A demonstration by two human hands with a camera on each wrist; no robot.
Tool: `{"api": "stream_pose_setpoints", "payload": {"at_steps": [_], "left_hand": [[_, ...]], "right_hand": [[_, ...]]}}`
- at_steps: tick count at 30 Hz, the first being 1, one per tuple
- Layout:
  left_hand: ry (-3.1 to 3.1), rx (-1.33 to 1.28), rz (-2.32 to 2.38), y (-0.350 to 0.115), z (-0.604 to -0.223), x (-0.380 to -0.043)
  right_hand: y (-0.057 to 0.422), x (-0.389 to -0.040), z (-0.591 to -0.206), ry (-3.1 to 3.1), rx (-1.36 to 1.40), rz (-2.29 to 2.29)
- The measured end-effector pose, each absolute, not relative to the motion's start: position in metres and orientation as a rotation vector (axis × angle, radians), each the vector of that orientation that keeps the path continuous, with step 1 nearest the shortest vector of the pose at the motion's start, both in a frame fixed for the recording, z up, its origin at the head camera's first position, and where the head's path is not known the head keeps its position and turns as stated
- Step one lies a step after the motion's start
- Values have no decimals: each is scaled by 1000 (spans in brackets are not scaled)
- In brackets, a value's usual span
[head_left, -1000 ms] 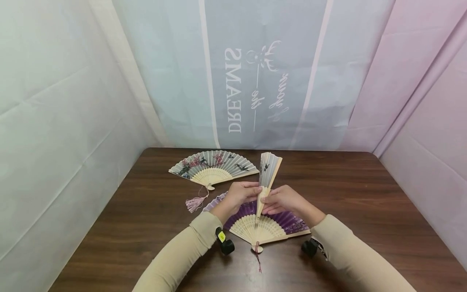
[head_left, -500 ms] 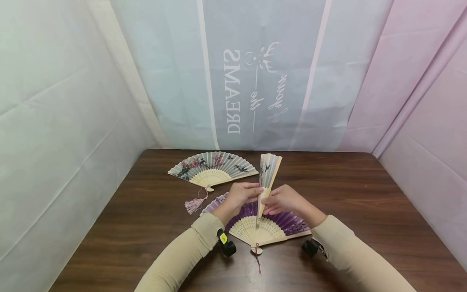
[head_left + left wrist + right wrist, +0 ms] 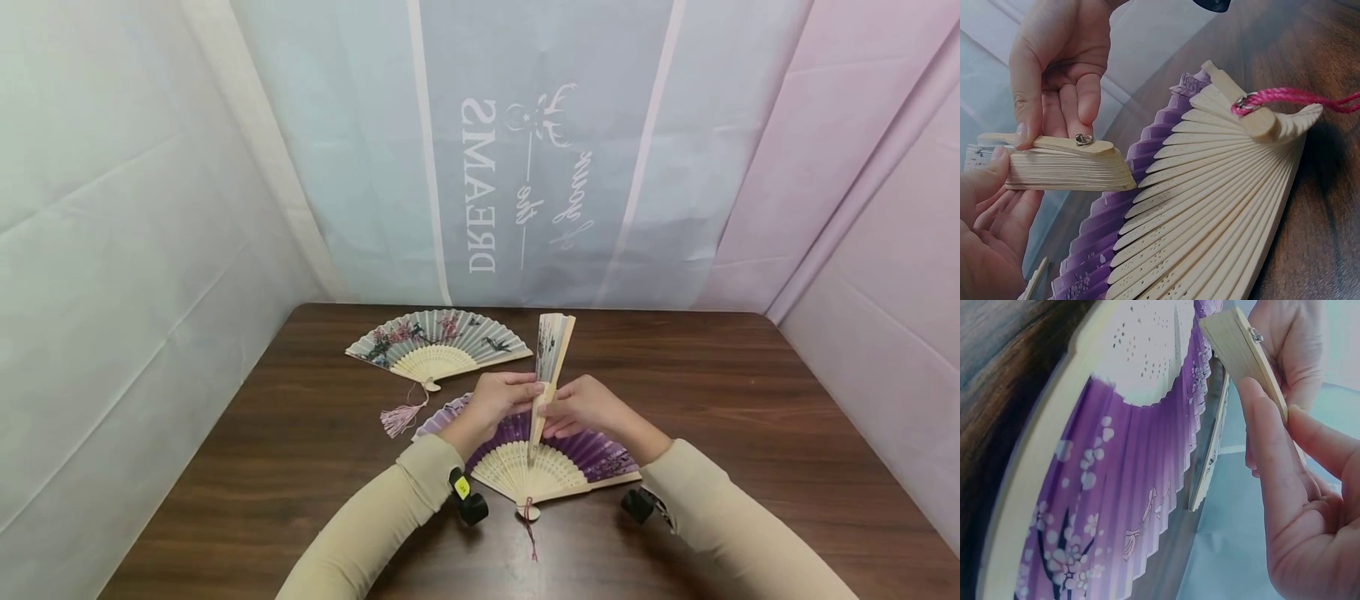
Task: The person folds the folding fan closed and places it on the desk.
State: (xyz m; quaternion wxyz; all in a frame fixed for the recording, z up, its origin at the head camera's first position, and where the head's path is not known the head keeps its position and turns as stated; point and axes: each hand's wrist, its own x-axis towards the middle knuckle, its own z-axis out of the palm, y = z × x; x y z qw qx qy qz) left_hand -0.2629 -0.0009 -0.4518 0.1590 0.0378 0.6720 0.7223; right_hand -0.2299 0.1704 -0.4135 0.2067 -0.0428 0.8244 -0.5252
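A dark wooden tabletop (image 3: 712, 375) carries two spread fans. The larger-looking purple fan (image 3: 596, 457) lies around its middle, and the gray fan (image 3: 442, 342) lies near the far edge, left of centre. A third, pale fan (image 3: 551, 354) is held over the purple one, folded to a narrow wedge, its top pleats slightly parted. So two fans look fully opened out, and the third is neither spread nor set down. The left hand (image 3: 491, 408) and right hand (image 3: 592, 408) both pinch its ribs, close together. A pink tassel (image 3: 402, 418) hangs off the gray fan; a tiny metal pin (image 3: 1084, 140) joins the held one's ribs
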Motion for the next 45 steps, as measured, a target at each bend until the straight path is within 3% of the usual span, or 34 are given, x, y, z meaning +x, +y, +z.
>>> {"api": "stream_pose_setpoints", "payload": {"at_steps": [29, 45], "left_hand": [[1916, 123, 2045, 15, -447, -259], [1943, 25, 2077, 67, -446, -263]], "right_hand": [[196, -236, -409, 2286, 40, -1761], [233, -245, -406, 2356, 151, -1765]]}}
